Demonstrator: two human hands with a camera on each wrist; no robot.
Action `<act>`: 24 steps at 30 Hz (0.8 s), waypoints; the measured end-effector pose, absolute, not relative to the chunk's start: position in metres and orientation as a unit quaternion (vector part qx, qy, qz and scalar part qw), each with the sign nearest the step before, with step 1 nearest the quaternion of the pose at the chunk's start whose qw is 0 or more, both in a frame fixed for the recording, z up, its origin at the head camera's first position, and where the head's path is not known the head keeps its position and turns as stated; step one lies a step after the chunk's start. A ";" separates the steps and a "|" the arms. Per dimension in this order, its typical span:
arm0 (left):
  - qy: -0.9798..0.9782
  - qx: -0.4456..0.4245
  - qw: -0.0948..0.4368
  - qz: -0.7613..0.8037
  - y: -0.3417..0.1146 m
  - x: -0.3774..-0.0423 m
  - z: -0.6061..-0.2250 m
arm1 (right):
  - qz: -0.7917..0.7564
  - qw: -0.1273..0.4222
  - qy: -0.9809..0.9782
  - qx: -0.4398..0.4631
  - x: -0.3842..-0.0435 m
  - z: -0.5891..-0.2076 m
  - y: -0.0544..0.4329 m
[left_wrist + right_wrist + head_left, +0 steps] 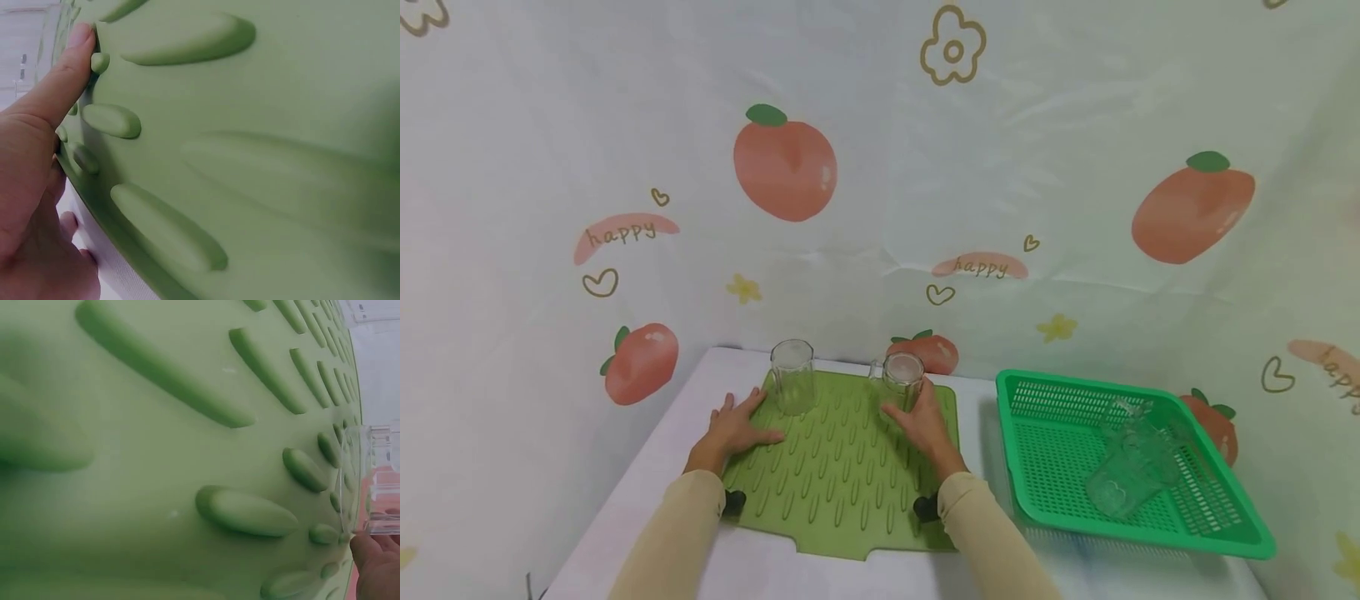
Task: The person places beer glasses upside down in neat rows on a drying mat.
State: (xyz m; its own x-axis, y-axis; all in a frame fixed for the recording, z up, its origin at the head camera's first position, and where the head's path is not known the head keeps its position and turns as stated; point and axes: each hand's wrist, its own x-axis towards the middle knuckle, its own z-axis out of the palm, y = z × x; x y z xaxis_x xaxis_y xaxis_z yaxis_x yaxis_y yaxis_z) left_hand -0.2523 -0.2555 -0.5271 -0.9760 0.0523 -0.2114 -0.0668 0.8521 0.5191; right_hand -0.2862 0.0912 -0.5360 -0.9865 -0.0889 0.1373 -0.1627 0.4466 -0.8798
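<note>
My right hand (922, 421) grips a clear glass mug (901, 375) at the back right of the green ridged mat (838, 492). Its handle points left, and a thick round base faces up. In the right wrist view my thumb and fingers lie against the side of the glass mug (382, 481). My left hand (735, 427) rests on the mat's left edge with fingers spread. Its thumb (65, 81) lies over the ridged surface in the left wrist view. Another clear glass mug (793, 379) stands at the mat's back left, just beyond my left hand.
A green plastic basket (1015, 467) sits to the right of the mat, with clear glass mugs (1123, 479) lying in its right half. Behind the white table (647, 508) hangs a cloth (865, 208) printed with fruit and flowers.
</note>
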 end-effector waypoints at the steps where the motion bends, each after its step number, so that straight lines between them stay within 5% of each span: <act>1: 0.957 -0.004 0.110 0.269 -0.255 -0.253 -0.527 | 0.520 0.033 -0.850 0.073 -0.286 -0.537 0.092; 18: 0.960 -0.005 0.097 0.263 -0.253 -0.255 -0.528 | 0.539 0.010 -0.840 0.054 -0.282 -0.527 0.088; 24: 0.957 -0.014 0.100 0.271 -0.254 -0.252 -0.528 | 0.497 0.045 -0.862 0.090 -0.282 -0.512 0.091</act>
